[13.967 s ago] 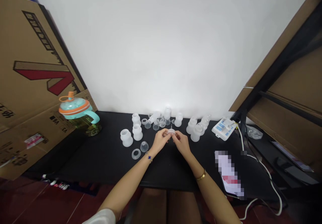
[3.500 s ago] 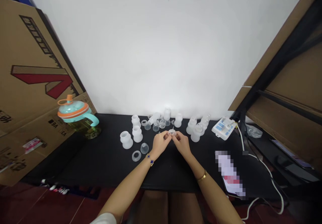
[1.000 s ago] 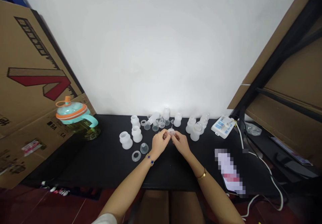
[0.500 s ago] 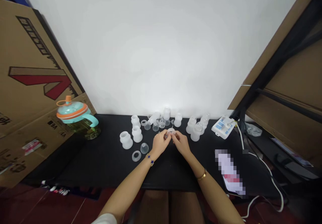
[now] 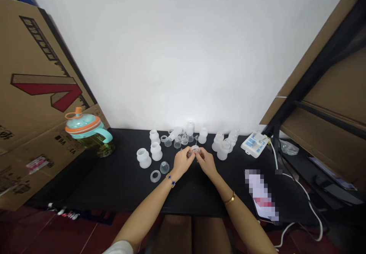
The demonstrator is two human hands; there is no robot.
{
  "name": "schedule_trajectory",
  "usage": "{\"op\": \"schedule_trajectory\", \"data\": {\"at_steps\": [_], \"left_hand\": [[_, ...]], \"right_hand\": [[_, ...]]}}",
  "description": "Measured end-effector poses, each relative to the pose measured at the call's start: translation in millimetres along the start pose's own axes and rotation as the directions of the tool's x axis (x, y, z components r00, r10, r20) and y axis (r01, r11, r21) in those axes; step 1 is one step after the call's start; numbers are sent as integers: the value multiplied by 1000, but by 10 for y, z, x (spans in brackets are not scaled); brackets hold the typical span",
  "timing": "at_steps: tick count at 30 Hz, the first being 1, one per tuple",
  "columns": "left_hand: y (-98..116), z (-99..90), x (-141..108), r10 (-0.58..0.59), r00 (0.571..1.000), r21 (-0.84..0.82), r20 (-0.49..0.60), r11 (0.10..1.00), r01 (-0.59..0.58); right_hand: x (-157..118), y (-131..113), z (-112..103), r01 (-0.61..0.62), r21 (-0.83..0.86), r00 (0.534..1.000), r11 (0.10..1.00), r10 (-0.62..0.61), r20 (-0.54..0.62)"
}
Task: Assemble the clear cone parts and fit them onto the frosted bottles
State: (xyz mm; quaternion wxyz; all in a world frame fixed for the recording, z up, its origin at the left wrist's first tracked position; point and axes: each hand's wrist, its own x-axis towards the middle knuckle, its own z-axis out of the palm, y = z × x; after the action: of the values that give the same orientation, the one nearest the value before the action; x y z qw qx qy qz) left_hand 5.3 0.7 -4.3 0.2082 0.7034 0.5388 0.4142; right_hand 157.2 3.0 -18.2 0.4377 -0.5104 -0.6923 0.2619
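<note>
My left hand [image 5: 183,160] and my right hand [image 5: 206,160] meet over the table, both closed on a small translucent bottle ring [image 5: 195,148]. Fingers cover its lower part, so I cannot tell whether a teat sits in it. To the left of my left wrist lie a clear dome cap [image 5: 164,167] and a loose ring [image 5: 155,176]. Further left stand small white baby bottles without tops, one [image 5: 143,158] nearest me. Past my hands is a cluster of clear caps and rings [image 5: 177,142]. Right of my right hand stand several bottles with tops on, including one [image 5: 223,150].
A teal-and-orange lidded jug [image 5: 91,132] stands at the left by a large cardboard box [image 5: 34,94]. On the right are a white power strip [image 5: 254,144] with a cable, and a blurred-out phone [image 5: 261,195]. A white wall [image 5: 183,56] closes off the black table's [image 5: 114,193] back.
Both hands keep their hold on the ring in nearly the same place. The whole view has shifted very slightly.
</note>
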Motion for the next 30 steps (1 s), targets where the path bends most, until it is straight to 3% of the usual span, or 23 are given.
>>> {"op": "schedule_trajectory", "data": {"at_steps": [30], "left_hand": [[-7, 7, -2, -31, 1000, -48, -7, 998, 30]], "right_hand": [[9, -5, -7, 12, -36, 1000, 999, -12, -15]]}}
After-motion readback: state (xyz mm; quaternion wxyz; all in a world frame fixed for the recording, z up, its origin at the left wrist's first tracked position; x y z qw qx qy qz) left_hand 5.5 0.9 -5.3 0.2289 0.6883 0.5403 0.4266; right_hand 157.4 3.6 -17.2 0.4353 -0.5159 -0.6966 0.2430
